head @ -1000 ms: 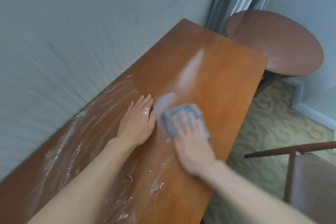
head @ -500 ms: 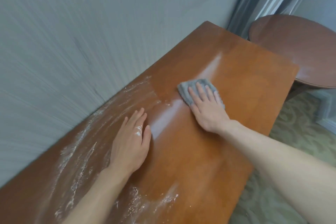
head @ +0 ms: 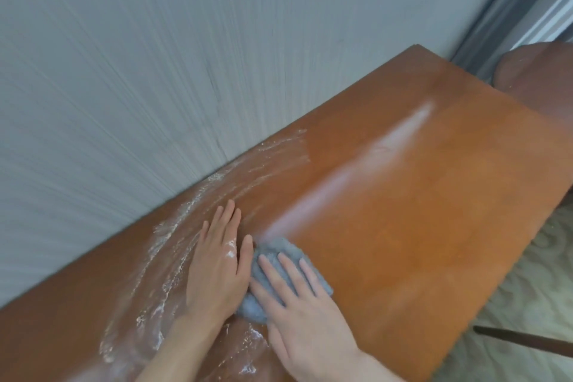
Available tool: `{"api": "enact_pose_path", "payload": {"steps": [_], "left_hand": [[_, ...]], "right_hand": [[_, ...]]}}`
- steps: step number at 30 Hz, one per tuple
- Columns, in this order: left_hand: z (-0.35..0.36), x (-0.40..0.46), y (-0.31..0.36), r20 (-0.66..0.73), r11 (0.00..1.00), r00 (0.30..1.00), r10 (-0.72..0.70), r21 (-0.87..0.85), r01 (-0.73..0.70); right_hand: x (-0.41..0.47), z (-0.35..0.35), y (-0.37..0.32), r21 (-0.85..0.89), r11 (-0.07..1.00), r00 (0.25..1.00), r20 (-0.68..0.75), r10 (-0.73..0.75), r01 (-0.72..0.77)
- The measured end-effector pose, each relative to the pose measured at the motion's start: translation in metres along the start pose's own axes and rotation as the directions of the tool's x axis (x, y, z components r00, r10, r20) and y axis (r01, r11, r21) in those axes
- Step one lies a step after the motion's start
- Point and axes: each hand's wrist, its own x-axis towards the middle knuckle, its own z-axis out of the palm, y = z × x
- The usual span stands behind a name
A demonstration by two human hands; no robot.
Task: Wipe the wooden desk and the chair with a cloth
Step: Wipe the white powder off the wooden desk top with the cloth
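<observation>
The wooden desk [head: 418, 226] runs along a grey wall, with white powder smeared over its left part and a bare stretch on the right. My right hand [head: 304, 313] presses flat on a grey cloth [head: 279, 253] on the desk top. My left hand [head: 217, 263] lies flat and spread on the desk, its thumb touching the cloth's left side, with white powder on its fingers. A dark rail of the chair [head: 524, 343] shows at the lower right edge.
The grey wall [head: 186, 71] stands right behind the desk. A round dark wooden table [head: 536, 77] sits past the desk's far end, beside a grey curtain [head: 527, 0]. Patterned carpet [head: 527, 288] lies to the right of the desk.
My right hand has pulled the cloth back toward me, from the middle of the desk to beside my left hand. My left hand has stayed flat on the desk.
</observation>
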Motion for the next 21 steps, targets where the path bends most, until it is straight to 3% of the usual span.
{"api": "enact_pose_path", "payload": {"steps": [9, 13, 15, 18, 21], "left_hand": [[0.007, 0.0, -0.004, -0.003, 0.999, 1.0, -0.003, 0.046, 0.003], [0.008, -0.001, -0.005, -0.015, 1.0, 1.0, 0.002, 0.028, -0.002], [0.007, -0.001, -0.004, -0.017, 1.0, 1.0, 0.001, 0.011, -0.001], [0.007, 0.001, -0.004, -0.024, 1.0, 1.0, -0.004, 0.0, 0.004], [0.007, 0.002, -0.005, -0.023, 1.0, 1.0, -0.002, 0.022, 0.002]], "right_hand": [[0.131, -0.057, 0.154, 0.006, 0.929, 0.923, -0.116, 0.368, -0.37], [0.174, -0.066, 0.153, 0.092, 0.858, 0.851, -0.11, 0.513, -0.505], [0.177, -0.063, 0.123, 0.084, 0.881, 0.874, -0.118, 0.472, -0.465], [0.158, -0.047, 0.064, 0.009, 0.969, 0.962, -0.12, 0.246, -0.247], [0.13, -0.034, 0.038, -0.003, 1.0, 0.999, -0.046, 0.02, -0.02]]}}
